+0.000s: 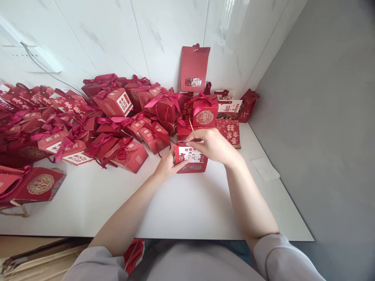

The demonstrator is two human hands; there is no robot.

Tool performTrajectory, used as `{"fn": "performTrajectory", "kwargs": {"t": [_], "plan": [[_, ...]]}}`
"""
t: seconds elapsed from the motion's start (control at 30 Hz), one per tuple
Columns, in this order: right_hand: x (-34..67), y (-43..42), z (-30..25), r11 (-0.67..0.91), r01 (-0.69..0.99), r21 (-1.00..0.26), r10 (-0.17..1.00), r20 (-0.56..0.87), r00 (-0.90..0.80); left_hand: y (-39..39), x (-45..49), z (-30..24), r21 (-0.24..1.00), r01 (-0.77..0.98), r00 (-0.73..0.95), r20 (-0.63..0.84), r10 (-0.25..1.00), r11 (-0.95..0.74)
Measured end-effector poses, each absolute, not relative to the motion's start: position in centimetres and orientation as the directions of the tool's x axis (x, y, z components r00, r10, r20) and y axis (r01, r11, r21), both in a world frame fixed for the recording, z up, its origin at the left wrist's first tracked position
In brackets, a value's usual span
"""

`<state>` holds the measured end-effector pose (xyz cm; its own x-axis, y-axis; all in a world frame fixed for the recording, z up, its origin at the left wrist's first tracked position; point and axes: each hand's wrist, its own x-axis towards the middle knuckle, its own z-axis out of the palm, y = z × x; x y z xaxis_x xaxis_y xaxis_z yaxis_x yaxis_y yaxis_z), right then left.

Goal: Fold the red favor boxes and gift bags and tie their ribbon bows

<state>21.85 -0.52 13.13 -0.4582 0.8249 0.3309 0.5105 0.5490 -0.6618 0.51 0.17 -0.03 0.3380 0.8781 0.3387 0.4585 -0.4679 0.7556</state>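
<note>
A small red gift box (191, 167) with a white printed panel and a clear window stands upright on the white table in front of me. My left hand (167, 164) grips its left side, the thumb lying across the front. Over its top, my right hand (209, 145) pinches at the upper left edge, by a small dark red ribbon loop (181, 142). Right behind stands a red box (205, 113) with a gold round emblem and a ribbon bow. My right hand covers the box's upper right part.
Many red ribboned boxes (117, 101) are heaped along the left and back of the white table (187, 210). A tall red box (195, 68) rises at the back by the tiled wall. A white paper (265, 169) lies near the right edge, beside a grey wall (328, 117).
</note>
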Motion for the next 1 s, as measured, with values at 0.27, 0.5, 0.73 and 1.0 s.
{"fn": "performTrajectory", "kwargs": {"t": [0.27, 0.5, 0.73, 1.0], "plan": [[21.8, -0.6, 13.2, 0.506, 0.555, -0.660, 0.854, 0.292, -0.430, 0.4, 0.7, -0.7, 0.805, 0.407, 0.361, 0.292, 0.886, -0.431], [21.9, 0.5, 12.5, 0.540, 0.509, -0.670, 0.836, 0.357, -0.417, 0.8, 0.9, -0.9, 0.820, 0.371, 0.435, 0.262, 0.861, -0.436], [21.9, 1.0, 5.5, 0.402, 0.305, -0.863, 0.905, 0.425, 0.009, 1.7, -0.3, -0.9, 0.869, 0.333, 0.327, 0.258, 0.909, -0.366], [20.7, -2.5, -2.3, 0.069, 0.005, -0.998, 0.997, 0.069, -0.040, 0.8, 0.3, -1.7, 0.823, 0.358, 0.250, 0.370, 0.895, -0.441]]}}
